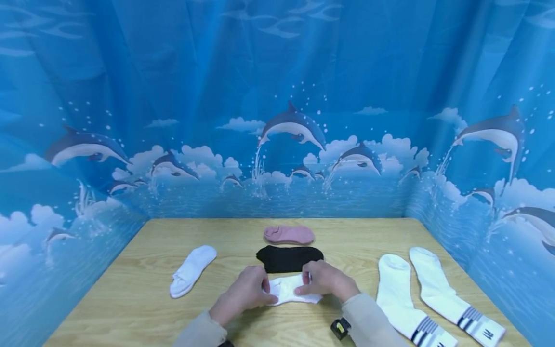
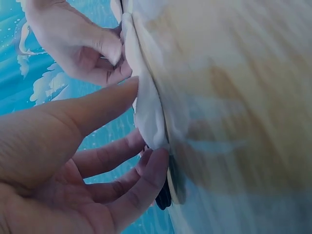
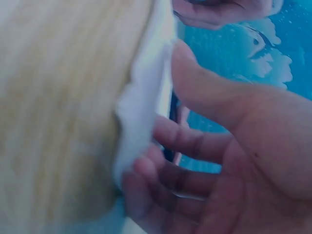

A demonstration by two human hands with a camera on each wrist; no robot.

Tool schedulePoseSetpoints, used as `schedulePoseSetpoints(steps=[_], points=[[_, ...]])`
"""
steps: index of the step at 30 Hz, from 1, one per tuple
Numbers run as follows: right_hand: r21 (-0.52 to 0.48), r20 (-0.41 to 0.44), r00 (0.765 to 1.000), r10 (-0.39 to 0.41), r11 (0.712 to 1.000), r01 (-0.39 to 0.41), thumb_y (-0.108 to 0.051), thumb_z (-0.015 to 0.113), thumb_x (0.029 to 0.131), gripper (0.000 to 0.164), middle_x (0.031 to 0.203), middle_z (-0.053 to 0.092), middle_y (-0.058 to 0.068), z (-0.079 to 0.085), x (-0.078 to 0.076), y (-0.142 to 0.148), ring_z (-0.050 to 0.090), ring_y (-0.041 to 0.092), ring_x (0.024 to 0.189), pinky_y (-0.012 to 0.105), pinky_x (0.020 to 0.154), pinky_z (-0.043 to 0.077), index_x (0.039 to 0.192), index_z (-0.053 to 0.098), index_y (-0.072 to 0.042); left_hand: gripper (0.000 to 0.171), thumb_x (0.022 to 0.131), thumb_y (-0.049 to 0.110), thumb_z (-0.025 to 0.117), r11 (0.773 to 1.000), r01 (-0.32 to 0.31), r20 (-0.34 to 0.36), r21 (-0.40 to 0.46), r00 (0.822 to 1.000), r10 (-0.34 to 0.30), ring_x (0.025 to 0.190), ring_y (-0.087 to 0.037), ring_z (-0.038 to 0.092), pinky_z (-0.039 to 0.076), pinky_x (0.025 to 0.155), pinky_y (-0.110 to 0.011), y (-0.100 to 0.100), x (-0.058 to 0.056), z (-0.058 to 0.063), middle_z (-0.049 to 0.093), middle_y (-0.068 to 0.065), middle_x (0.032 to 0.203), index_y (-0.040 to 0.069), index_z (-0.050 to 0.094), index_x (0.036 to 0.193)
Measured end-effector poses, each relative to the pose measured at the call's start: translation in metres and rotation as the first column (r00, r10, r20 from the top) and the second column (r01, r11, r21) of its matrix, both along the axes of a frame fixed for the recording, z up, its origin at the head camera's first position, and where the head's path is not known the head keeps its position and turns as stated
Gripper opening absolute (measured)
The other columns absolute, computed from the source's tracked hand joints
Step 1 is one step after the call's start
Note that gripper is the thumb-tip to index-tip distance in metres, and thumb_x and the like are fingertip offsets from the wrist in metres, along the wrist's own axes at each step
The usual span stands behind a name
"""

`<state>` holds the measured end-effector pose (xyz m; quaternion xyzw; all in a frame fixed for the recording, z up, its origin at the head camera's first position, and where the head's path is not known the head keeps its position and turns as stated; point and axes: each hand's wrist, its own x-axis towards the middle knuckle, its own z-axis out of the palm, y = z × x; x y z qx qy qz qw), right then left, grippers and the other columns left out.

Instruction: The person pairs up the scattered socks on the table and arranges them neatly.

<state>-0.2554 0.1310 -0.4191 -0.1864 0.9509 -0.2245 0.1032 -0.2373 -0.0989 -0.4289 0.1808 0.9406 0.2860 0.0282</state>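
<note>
A short white sock (image 1: 287,289) lies crosswise on the table in front of me, seen edge-on in both wrist views. At its left end my left hand (image 1: 249,291) holds it, thumb on the upper face and fingers (image 2: 151,170) curved around the end. My right hand (image 1: 327,280) grips the right part, its thumb laid across the fabric and fingertips (image 3: 139,180) tucked at the end. Right behind this sock lies a black sock (image 1: 290,259), close to the right fingers. Farther back is a pink sock (image 1: 289,234).
Another short white sock (image 1: 192,271) lies slanted on the left of the wooden table (image 1: 130,299). Two long white socks with dark stripes, a nearer one (image 1: 396,289) and a farther one (image 1: 438,284), lie at the right. A blue dolphin-print curtain (image 1: 277,193) encloses the table's back and sides.
</note>
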Motion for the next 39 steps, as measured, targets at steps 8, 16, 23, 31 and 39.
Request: schedulePoseSetpoints(steps=[8,16,23,31,39], points=[[0.024,-0.034,0.999,-0.006,1.0,0.007,-0.026,0.096,0.066,0.044,0.085,0.054,0.002,0.0,0.003,-0.006,0.047,0.02,0.083,0.038,0.074,0.043,0.079,0.056,-0.012,0.033,0.065,0.021,0.097,1.0,0.0,-0.029,-0.003,1.0,0.0,0.064,-0.012,0.049,0.043,0.059,-0.024,0.0,0.001,-0.001,0.058,0.002,0.07,0.009,0.066,0.069],[0.035,-0.037,0.999,0.036,0.999,-0.035,-0.02,0.096,0.064,0.043,0.083,0.053,0.001,0.003,0.004,-0.003,0.047,0.019,0.082,0.035,0.072,0.042,0.08,0.057,-0.011,0.035,0.061,0.017,0.098,1.0,0.003,-0.061,-0.02,0.998,-0.004,0.066,-0.011,0.047,0.041,0.062,-0.025,0.0,0.001,-0.002,0.056,0.002,0.072,0.01,0.065,0.069],[-0.002,0.047,0.996,0.074,0.997,-0.074,-0.004,0.088,0.07,0.033,0.08,0.057,0.004,0.007,0.0,0.005,0.049,0.016,0.072,0.027,0.063,0.04,0.085,0.06,-0.012,0.034,0.061,0.016,0.098,1.0,0.008,-0.068,-0.022,0.998,-0.009,0.067,-0.011,0.047,0.04,0.063,-0.025,-0.001,0.002,-0.002,0.056,0.002,0.073,0.01,0.065,0.07],[0.023,0.065,0.996,0.064,0.998,-0.066,0.002,0.086,0.07,0.035,0.081,0.058,0.005,0.009,0.0,0.005,0.049,0.016,0.072,0.028,0.063,0.04,0.086,0.06,-0.013,0.034,0.061,0.016,0.098,1.0,0.01,-0.053,-0.026,0.999,-0.011,0.067,-0.012,0.048,0.042,0.063,-0.026,-0.001,0.001,0.0,0.058,0.001,0.073,0.01,0.066,0.07],[0.044,0.073,0.994,0.081,0.995,-0.085,-0.001,0.086,0.072,0.034,0.081,0.057,0.002,0.008,-0.001,0.005,0.049,0.015,0.072,0.027,0.063,0.041,0.088,0.06,-0.016,0.035,0.061,0.017,0.098,0.999,0.011,-0.057,-0.04,0.998,-0.013,0.068,-0.012,0.048,0.042,0.064,-0.026,0.001,0.001,0.001,0.058,0.001,0.073,0.01,0.065,0.07]])
